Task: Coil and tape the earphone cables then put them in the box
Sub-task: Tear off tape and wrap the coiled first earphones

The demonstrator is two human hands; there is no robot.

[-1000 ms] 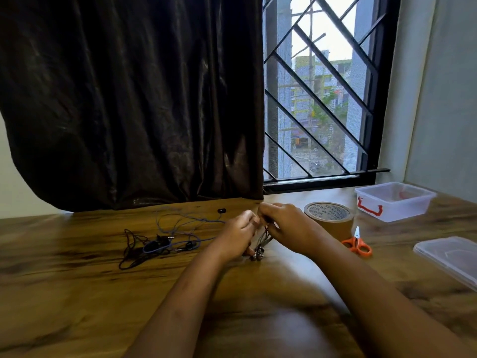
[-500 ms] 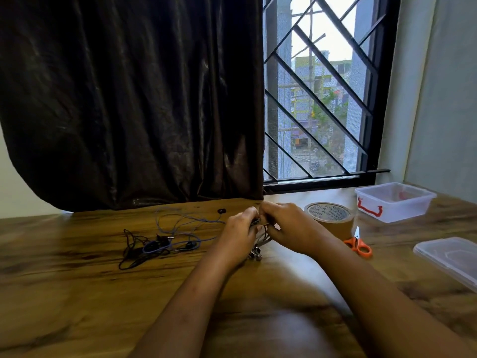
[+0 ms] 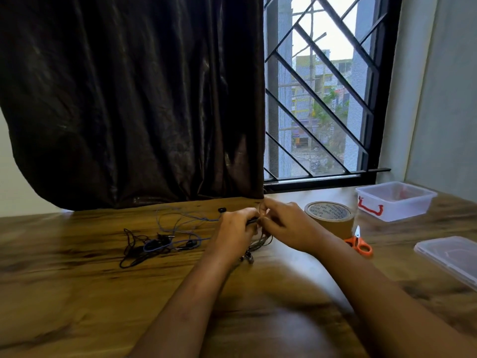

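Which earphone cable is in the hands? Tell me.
The grey cable, looped between the left hand and right hand. The black cable and the blue cable lie loose on the table.

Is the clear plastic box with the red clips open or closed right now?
Open. The box has no lid on it; its clear lid lies apart from it on the table, nearer the camera.
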